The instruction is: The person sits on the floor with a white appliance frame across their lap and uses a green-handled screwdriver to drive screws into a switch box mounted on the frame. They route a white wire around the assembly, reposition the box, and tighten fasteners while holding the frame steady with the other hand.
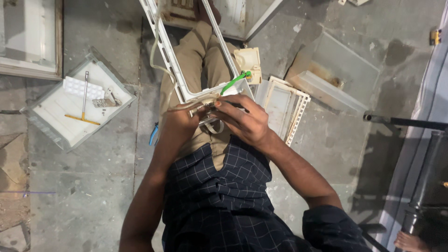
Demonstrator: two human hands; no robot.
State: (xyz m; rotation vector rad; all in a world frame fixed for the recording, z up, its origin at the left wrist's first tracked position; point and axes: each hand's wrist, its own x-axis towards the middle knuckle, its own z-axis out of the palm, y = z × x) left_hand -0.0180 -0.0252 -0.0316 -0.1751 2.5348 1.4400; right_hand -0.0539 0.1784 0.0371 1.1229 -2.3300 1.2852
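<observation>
The long white plastic frame [186, 60] with slotted side rails lies across my lap, over my khaki trousers [196, 60], its near end at my hands. Both hands meet at that end. My left hand [179, 123] is closed around a bundle of pale translucent tubing and wire [161, 65], which loops up along the frame's left rail. My right hand [242, 119] is curled over the same spot, fingers gripping a small part that I cannot make out; a green wire [235, 80] rises from just beyond its knuckles. A small cream plastic housing [248, 61] sits just beside the frame's right rail.

No label or sign is legible anywhere in view.

On the floor to my left, a shallow white square tray [56, 123] holds a yellow-handled T-shaped tool [84, 100], a white dimpled ice tray [77, 86] and a small grey metal piece [103, 101]. A blue-handled tool [153, 133] lies by my left thigh. To my right, a white slotted panel [284, 105] rests on the floor, and beyond it a clear plastic bin [345, 70], well apart from the frame. A dark metal pipe [406, 122] runs in from the right edge.

The surface is a stained, cracked grey concrete floor [84, 196]. Another person's bare foot [410, 241] shows at the lower right corner.
</observation>
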